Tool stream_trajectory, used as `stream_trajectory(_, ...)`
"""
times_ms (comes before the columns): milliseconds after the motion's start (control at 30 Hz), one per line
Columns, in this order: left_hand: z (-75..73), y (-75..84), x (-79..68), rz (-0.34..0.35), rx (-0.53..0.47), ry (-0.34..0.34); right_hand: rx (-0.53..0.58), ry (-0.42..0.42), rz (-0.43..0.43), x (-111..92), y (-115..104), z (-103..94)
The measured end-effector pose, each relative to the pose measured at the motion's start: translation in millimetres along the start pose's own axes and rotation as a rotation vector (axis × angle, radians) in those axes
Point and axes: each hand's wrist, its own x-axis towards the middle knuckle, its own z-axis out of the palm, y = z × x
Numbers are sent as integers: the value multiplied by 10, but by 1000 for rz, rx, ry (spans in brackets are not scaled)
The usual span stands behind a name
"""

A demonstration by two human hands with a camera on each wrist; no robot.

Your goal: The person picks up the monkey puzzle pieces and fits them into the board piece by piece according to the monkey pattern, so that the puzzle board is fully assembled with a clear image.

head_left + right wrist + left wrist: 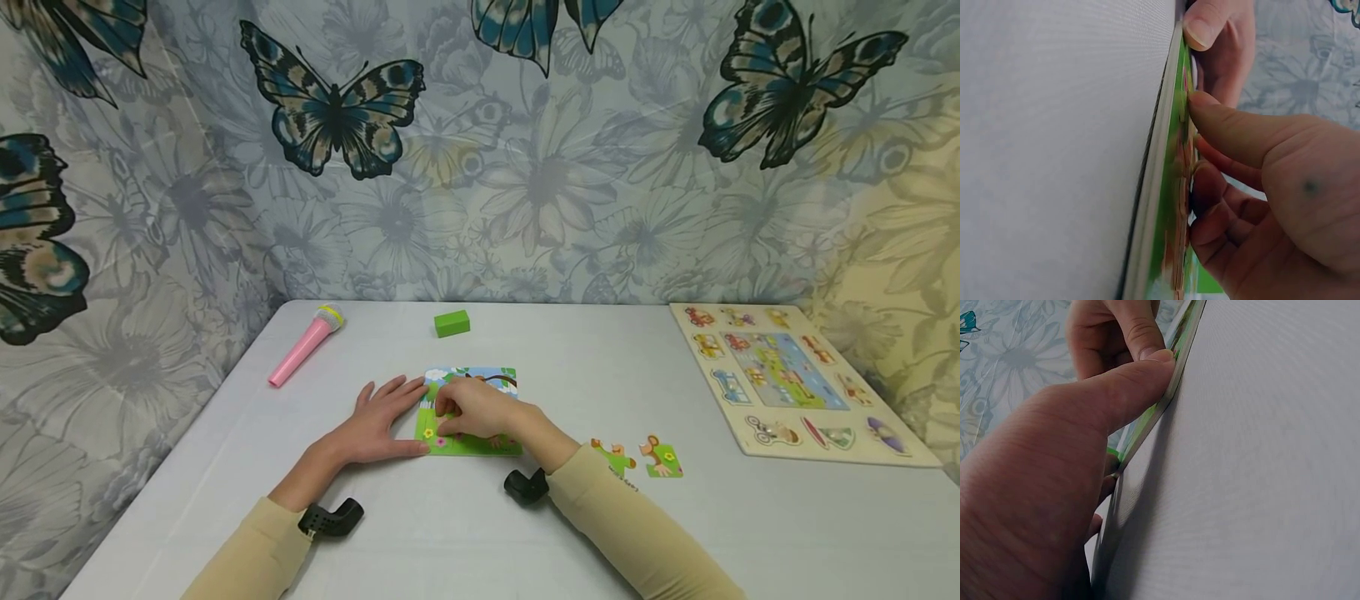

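A small picture puzzle board (480, 448) with a green meadow and blue sky lies flat on the table. My left hand (382, 423) rests at its left edge, fingers spread, the thumb on the lower left corner. Over the board's middle, my right hand (480, 408) has its fingers curled, with thumb and forefinger pinching a puzzle piece (1189, 131) at the board's surface. That piece is mostly hidden by the fingers. Right of the board lie two loose puzzle pieces, one with a mouse-like figure (662, 457) and one green and brown (617, 458), partly behind the right forearm.
A pink toy microphone (306, 348) lies at the back left of the white table (585, 358). Behind the board stands a green block (452, 323). On the right is a large wooden puzzle board (806, 433) with several animal pieces. A butterfly-patterned cloth hangs behind.
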Motion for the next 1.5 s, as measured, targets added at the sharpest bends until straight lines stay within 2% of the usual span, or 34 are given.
stream_trajectory(333, 16, -3, 0, 3, -10, 4, 3, -11, -11, -22, -8, -27)
stream_trajectory(600, -9, 0, -5, 6, -3, 7, 94, -13, -16, -32, 11, -116)
stream_trajectory(933, 3, 2, 0, 7, 3, 8, 155, -28, -12, -92, 15, -211)
stream_trajectory(1200, -6, 4, 1, -9, 1, 1, 181, -8, -4, -200, 47, -328)
stream_trajectory(1500, 20, 5, 4, -23, 5, -2, 180, 38, -10, -443, 162, -464)
